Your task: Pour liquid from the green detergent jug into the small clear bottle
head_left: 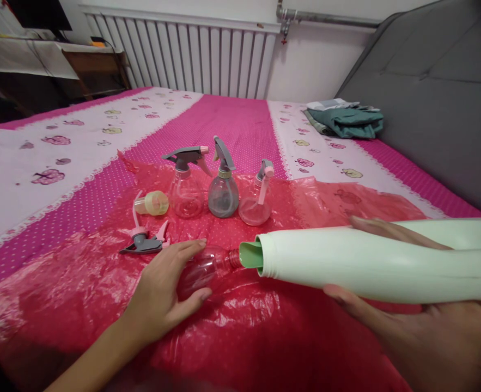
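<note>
My left hand [164, 286] curves its thumb and fingers around a clear spray bottle body [207, 267], which is tilted on its side without its trigger head. The bottle's threaded neck points right, up against the green spout [250, 255] of a pale green jug [305, 257]. That jug lies nearly level in my right hand [420, 332], gripped from both sides. Left of the bottle, a loose grey and pink trigger head [144, 242] rests with its tube upward. Whether liquid is flowing cannot be made out.
Behind my hands stand three spray bottles, a clear one [186, 197], a greyish one [223, 196] and another clear one [255, 209]. A small yellowish capped container [156, 203] lies beside them. Red plastic sheeting [80, 277] covers the bed; folded cloths [346, 120] lie farther back.
</note>
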`<state>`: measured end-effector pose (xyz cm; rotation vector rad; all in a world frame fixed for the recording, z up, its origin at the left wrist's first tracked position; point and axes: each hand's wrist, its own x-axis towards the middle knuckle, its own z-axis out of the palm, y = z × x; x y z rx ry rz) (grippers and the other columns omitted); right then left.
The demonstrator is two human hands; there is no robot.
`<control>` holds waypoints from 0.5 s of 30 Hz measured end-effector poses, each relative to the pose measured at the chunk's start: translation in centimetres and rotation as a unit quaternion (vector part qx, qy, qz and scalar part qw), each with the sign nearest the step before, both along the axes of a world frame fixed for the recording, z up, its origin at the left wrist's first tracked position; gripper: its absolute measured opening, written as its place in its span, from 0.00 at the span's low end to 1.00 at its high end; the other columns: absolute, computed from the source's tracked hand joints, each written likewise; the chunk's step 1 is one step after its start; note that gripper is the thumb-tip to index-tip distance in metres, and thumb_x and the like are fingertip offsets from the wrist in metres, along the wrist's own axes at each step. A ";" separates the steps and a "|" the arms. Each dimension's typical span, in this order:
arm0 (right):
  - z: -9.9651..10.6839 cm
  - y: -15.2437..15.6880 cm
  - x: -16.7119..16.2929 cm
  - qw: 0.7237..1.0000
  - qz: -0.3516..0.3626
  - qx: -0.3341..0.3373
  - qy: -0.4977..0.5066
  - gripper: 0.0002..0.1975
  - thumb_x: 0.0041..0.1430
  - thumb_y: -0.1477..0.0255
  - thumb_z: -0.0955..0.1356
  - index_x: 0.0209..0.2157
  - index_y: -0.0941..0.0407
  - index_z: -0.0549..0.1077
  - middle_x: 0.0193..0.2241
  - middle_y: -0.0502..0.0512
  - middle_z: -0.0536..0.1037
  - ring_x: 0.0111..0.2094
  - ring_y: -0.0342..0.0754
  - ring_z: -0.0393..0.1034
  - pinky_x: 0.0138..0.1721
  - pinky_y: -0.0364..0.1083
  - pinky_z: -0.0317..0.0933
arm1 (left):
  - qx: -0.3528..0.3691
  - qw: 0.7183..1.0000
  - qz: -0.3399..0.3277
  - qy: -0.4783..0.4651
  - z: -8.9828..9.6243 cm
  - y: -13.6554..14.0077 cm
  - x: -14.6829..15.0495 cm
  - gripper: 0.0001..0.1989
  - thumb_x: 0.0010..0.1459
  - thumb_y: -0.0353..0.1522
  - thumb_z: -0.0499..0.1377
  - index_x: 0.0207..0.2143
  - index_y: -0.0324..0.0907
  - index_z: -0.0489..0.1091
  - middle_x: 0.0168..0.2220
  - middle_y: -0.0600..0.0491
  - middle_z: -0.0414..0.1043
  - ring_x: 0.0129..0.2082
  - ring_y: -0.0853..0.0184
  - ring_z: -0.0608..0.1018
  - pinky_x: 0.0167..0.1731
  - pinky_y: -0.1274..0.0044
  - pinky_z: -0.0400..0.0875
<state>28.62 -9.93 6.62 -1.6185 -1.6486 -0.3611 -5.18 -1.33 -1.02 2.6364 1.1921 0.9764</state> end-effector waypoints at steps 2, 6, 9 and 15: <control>-0.1 0.0 0.1 1.000 -0.001 -0.002 0.002 0.33 0.64 0.46 0.72 0.62 0.51 0.72 0.60 0.55 0.75 0.63 0.59 0.68 0.67 0.56 0.58 | 0.000 1.000 0.000 0.000 0.0 0.0 0.0 0.27 0.68 0.42 0.59 0.67 0.49 0.63 0.60 0.44 0.78 0.58 0.49 0.82 0.57 0.57 0.78; -0.5 0.0 0.4 1.000 -0.009 -0.011 0.001 0.34 0.64 0.45 0.71 0.64 0.51 0.72 0.62 0.53 0.74 0.66 0.59 0.66 0.69 0.55 0.56 | 0.001 1.000 -0.003 0.004 0.0 0.0 0.0 0.27 0.68 0.43 0.59 0.67 0.49 0.62 0.60 0.44 0.78 0.57 0.49 0.82 0.56 0.58 0.78; -0.8 0.1 0.6 0.999 -0.027 -0.015 0.009 0.37 0.62 0.41 0.71 0.64 0.49 0.73 0.62 0.51 0.74 0.65 0.59 0.68 0.69 0.55 0.58 | -0.003 1.000 -0.002 0.002 0.0 -0.1 -0.1 0.27 0.69 0.43 0.59 0.67 0.49 0.62 0.60 0.44 0.77 0.58 0.49 0.81 0.56 0.58 0.77; -1.4 1.1 1.3 0.997 -0.011 -0.026 0.065 0.37 0.59 0.41 0.72 0.60 0.50 0.76 0.57 0.52 0.78 0.61 0.60 0.72 0.67 0.59 0.61 | -0.011 1.000 -0.002 -0.001 -0.1 0.0 -0.1 0.27 0.69 0.43 0.59 0.67 0.50 0.62 0.60 0.44 0.77 0.58 0.49 0.81 0.57 0.57 0.77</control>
